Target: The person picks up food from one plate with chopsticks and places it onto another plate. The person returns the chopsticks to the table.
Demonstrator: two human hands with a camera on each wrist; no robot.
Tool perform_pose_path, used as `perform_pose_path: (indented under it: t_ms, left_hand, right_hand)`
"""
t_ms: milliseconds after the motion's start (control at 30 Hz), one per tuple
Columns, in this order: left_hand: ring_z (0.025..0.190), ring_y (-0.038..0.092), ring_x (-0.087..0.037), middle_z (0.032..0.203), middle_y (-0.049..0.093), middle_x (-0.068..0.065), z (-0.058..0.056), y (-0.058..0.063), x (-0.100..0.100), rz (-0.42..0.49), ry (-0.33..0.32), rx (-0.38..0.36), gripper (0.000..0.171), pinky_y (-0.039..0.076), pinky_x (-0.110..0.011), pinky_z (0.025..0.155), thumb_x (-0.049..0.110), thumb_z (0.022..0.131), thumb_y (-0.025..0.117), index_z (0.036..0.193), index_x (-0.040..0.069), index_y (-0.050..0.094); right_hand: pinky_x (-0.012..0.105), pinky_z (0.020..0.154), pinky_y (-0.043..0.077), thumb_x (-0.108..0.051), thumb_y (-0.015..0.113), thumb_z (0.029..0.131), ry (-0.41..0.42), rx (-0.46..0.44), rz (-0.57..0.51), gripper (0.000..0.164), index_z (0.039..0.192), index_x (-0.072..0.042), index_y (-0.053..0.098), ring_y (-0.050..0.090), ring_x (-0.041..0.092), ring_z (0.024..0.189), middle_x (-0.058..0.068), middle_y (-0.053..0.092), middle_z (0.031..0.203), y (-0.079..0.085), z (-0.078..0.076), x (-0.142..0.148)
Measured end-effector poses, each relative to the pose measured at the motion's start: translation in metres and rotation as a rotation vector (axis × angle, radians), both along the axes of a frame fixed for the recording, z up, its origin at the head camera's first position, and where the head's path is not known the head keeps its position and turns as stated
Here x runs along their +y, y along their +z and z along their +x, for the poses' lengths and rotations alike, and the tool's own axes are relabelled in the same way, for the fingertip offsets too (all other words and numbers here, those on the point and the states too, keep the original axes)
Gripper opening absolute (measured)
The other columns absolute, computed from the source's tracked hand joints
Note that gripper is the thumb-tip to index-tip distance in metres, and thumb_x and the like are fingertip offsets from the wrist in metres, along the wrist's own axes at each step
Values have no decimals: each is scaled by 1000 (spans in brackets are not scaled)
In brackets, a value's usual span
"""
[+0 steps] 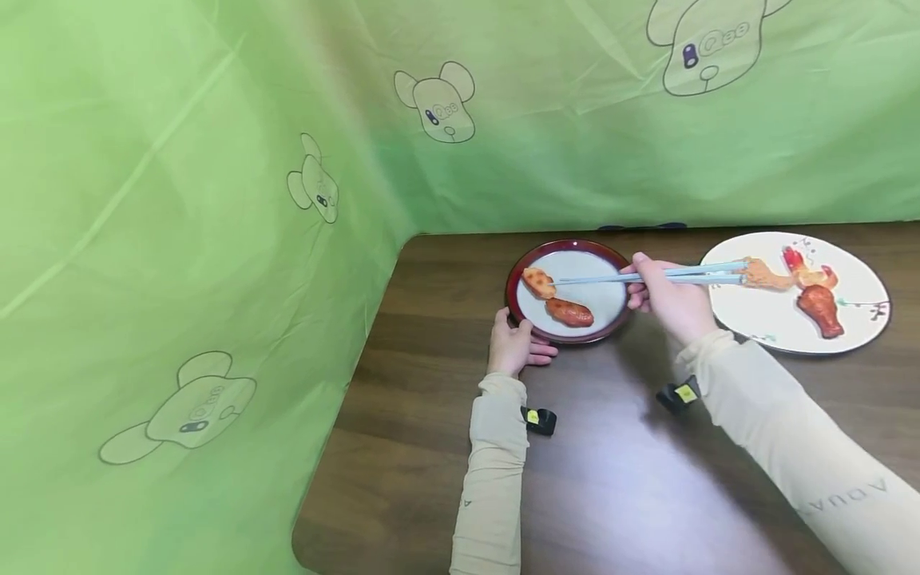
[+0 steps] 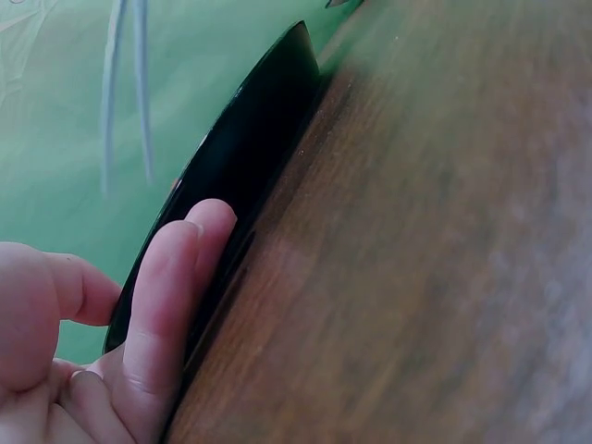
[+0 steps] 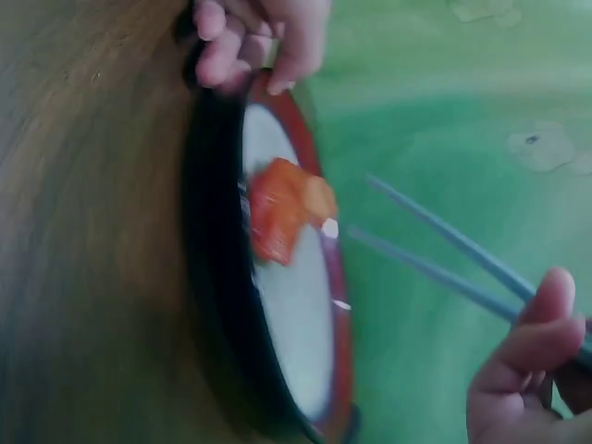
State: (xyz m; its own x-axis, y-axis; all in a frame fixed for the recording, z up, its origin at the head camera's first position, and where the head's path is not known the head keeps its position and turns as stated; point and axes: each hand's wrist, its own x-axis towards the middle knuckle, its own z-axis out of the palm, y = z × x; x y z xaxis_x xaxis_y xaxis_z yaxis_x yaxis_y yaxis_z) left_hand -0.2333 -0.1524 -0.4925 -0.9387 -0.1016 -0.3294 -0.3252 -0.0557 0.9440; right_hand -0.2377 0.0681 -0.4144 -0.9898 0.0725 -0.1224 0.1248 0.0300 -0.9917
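My left hand (image 1: 512, 350) grips the near-left rim of a red-rimmed plate (image 1: 512, 279), thumb over the edge and fingers against its dark outer side (image 2: 268, 120). On the plate lie a spotted golden-brown food piece (image 1: 539, 282) and a glazed brown chicken wing (image 1: 570, 312), side by side. My right hand (image 1: 676, 299) holds a pair of light blue chopsticks (image 3: 453, 268) over the plate's right side. Their thin tips point left toward the golden-brown piece, parted with nothing between them in the right wrist view.
To the right stands a white oval plate (image 1: 747, 319) with a light fried drumstick (image 1: 765, 275), a shrimp-like piece (image 1: 812, 271) and a brown drumstick (image 1: 821, 310). The chopsticks' thick ends overlap it in the head view. Green cloth (image 1: 546, 160) hangs behind and left of the wooden table (image 1: 417, 383).
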Motion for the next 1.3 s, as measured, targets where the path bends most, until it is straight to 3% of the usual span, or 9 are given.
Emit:
perform_pose_path:
  t_ms: [133,267,667,800,900,1000,1167,1300]
  left_hand:
    - [66,72,-38,82,69,-33,-1,0,3,6,-7,-5,59,60,-37,49,7,95,41,149,6,16]
    - [67,72,-39,81,69,-32,-1,1,4,-1,-5,-11,58,60,-37,49,7,96,41,149,7,17]
    - [67,72,-39,82,69,-32,1,1,2,-4,-6,-12,55,60,-37,50,6,96,42,147,6,20]
    - [68,71,-40,83,68,-34,1,1,1,0,-5,-2,56,60,-37,49,5,95,41,147,5,20]
    - [69,71,-42,83,68,-35,2,1,1,0,-3,4,56,60,-37,49,5,95,40,147,4,19]
    - [70,71,-42,83,68,-35,2,1,1,-1,-4,7,57,60,-38,49,5,95,40,147,4,18]
    - [69,71,-41,83,68,-34,2,1,1,1,-3,6,56,60,-38,49,6,95,41,147,5,19]
    - [69,71,-41,82,68,-34,1,1,0,8,-1,6,57,60,-38,49,5,95,41,148,5,18]
  right_hand:
    - [17,47,53,-38,57,95,-113,-65,-172,27,80,-20,70,58,2,46,-8,61,59,-11,-10,-11]
    - [18,47,53,-34,56,96,-121,-109,-287,28,82,-15,69,57,4,46,-6,60,58,-15,-15,-16]
    - [16,45,50,-32,54,97,-96,-157,-342,29,78,-15,67,54,3,45,-6,58,55,-23,-21,-31]
    - [16,46,50,-32,54,97,-72,-122,-244,27,80,-16,67,55,2,46,-8,59,56,-22,-21,-39]
    - [15,47,50,-35,53,97,-43,-68,-105,28,88,-13,68,56,0,47,-11,60,57,-23,-22,-44]
    - [15,49,49,-39,50,98,12,11,63,40,100,-4,68,57,0,50,-11,60,59,-24,-21,-48]
    - [20,51,47,-48,45,98,96,128,331,52,108,-2,69,60,5,55,5,66,69,-25,-19,-54]
    - [23,49,46,-51,43,97,102,149,418,53,107,-6,71,62,9,56,14,69,77,-23,-19,-58]
